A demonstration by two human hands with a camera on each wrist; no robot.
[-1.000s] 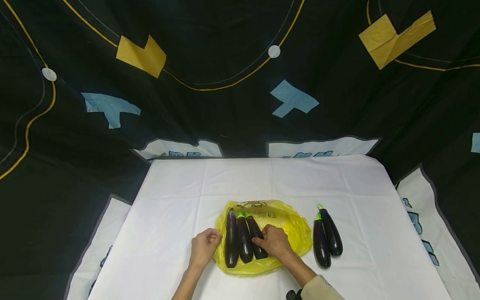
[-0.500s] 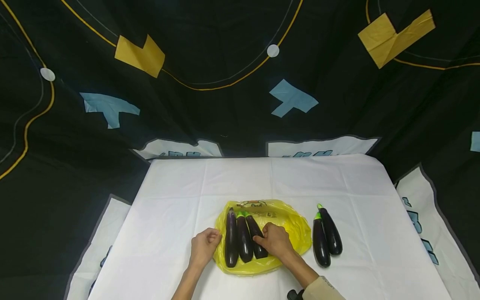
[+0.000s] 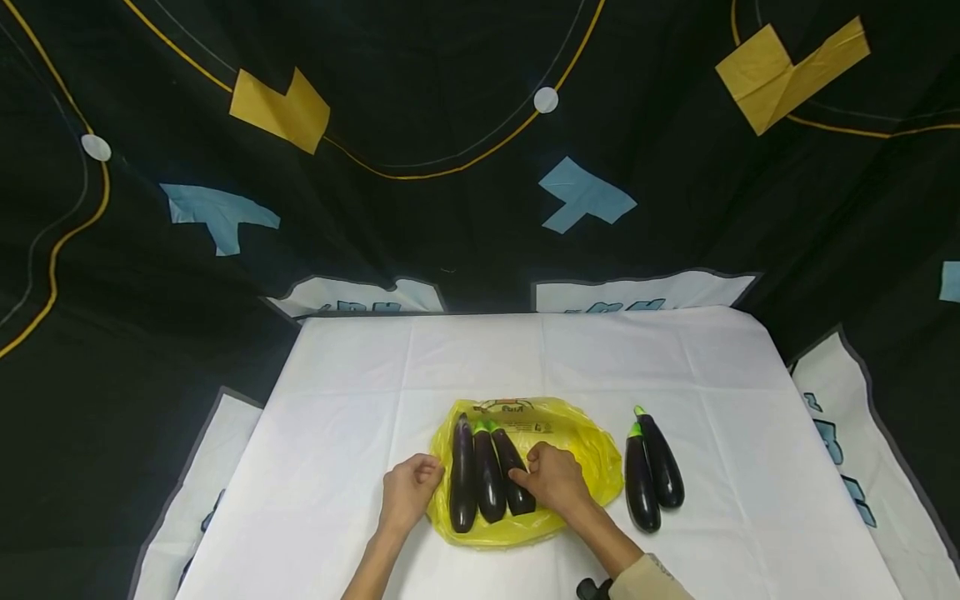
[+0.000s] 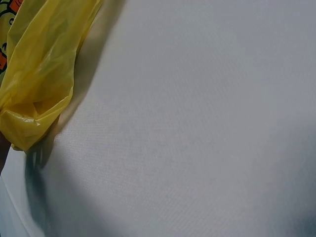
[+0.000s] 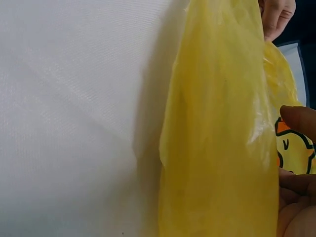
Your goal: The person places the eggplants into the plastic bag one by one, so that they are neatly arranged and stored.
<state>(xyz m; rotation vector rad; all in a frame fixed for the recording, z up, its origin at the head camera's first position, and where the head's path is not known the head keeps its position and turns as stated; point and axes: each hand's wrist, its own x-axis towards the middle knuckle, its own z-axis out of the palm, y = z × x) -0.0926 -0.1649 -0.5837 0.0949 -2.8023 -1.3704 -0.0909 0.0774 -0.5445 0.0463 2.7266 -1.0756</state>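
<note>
A yellow plastic bag [image 3: 585,467] lies spread in the middle of the white table, its mouth facing up. Three dark eggplants [image 3: 462,483] lie side by side in it. At the bag's left rim, my left hand [image 3: 408,492] pinches the plastic. My right hand [image 3: 557,481] is over the bag, beside the rightmost of these eggplants, its thumb near that eggplant's side. In the right wrist view, the thumb [image 5: 298,121] and fingers stand apart with nothing held between them. The left wrist view shows the bag's edge [image 4: 44,74], with my hand mostly out of frame.
To the right of the bag, two more eggplants [image 3: 642,483] with green stems lie against each other on the white cloth [image 3: 360,358]. A dark curtain [image 3: 450,233] with yellow and blue shapes hangs behind the table. A small black object [image 3: 592,589] shows beside my right sleeve.
My right hand has shifted slightly right, its thumb drawing back from the rightmost eggplant in the bag. My left hand stays at the bag's rim.
</note>
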